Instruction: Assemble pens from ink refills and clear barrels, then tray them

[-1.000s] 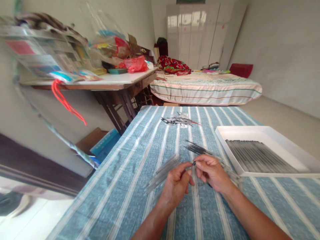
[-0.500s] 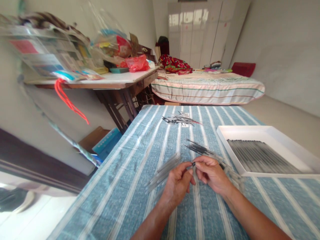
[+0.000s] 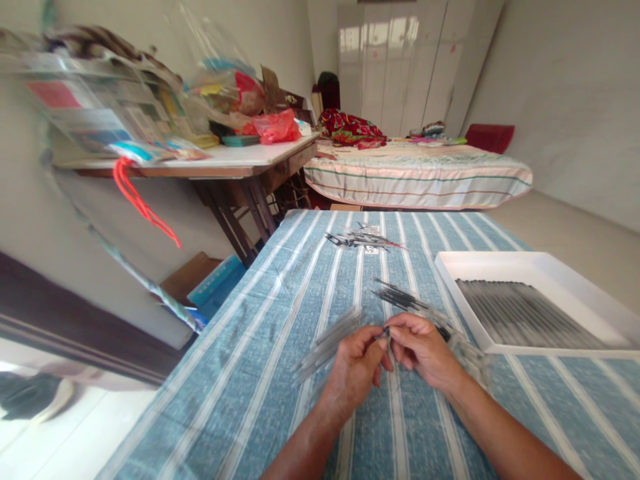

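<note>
Between the left and right edges of the bench (image 3: 225, 400), the left hand (image 3: 351, 365) and right hand (image 3: 423, 348) angle inward, fingertips together, both pinched nearly closed on a small dark piece (image 3: 386, 330). Along the bench's right edge, a white tray (image 3: 565, 277) holds slim dark sticks (image 3: 520, 313) in a row.
</note>
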The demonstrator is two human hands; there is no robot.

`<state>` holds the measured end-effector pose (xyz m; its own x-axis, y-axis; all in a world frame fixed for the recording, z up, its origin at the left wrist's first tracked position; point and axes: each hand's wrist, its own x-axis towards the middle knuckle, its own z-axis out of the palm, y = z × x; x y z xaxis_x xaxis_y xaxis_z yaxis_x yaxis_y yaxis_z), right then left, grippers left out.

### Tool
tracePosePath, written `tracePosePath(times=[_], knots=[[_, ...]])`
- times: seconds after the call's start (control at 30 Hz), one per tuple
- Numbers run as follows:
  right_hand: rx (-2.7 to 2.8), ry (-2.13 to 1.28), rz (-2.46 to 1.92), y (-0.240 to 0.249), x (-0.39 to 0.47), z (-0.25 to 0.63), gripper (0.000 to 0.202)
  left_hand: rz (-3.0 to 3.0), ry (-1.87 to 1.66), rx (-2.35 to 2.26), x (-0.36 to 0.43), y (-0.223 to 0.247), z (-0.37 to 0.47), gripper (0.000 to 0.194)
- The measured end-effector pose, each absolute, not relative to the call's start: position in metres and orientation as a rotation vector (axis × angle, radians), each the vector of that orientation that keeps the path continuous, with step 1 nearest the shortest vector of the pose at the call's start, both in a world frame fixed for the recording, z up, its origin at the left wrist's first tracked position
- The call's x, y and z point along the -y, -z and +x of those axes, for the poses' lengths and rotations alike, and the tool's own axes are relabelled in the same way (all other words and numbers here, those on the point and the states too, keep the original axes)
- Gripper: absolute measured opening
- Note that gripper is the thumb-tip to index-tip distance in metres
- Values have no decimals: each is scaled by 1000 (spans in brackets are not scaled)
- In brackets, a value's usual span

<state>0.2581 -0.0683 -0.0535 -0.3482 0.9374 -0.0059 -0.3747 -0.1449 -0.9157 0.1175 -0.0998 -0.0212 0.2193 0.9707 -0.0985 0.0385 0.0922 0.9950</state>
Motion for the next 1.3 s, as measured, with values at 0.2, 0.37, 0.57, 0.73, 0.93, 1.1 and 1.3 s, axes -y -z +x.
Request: tracePosePath(times=[0.2, 0.37, 0.57, 0.73, 0.93, 1.1, 1.3], knots=[[1399, -1530, -869, 53, 65, 270, 24, 1339, -881, -1196, 99, 19, 115, 20], [1574, -1497, -906, 54, 62, 278, 21, 1424, -732, -1233, 99, 16, 112, 21], [1649, -1506, -942, 55, 62, 280, 20, 1465, -665, -1261, 100, 16, 109, 20], [1711, -1497, -975, 54, 62, 279, 24, 1514, -653, -1281, 101, 21, 108, 18], [1834, -1407, -997, 52, 63, 278, 39, 1521, -702, -1278, 99, 25, 108, 12], [1734, -1438, -954, 55, 63, 277, 25, 1454, -768, -1272, 97, 23, 108, 11], [1861, -1335, -983, 55, 63, 277, 40, 1551, -773, -1292, 97, 27, 107, 10]])
